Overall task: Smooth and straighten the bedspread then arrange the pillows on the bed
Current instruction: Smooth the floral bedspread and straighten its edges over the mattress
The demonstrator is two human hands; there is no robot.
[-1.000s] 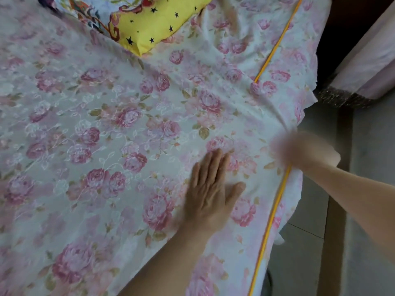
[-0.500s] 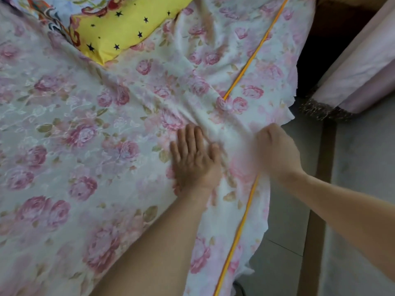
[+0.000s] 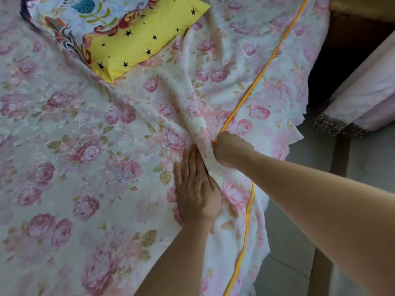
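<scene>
Left hand (image 3: 197,189) presses flat, fingers released; right hand (image 3: 232,149) clenches a fold of the soft, light bedspread (image 3: 85,146) near its orange piping (image 3: 267,63).

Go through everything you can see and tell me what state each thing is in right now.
Bedspread: spread over the bed, bunched into a ridge near the edge.
Pillow: lying flat on the bedspread.
Left hand: open, pressed flat on the fabric.
Right hand: closed on the bunched fabric.
Curtain: hanging to the floor.
</scene>
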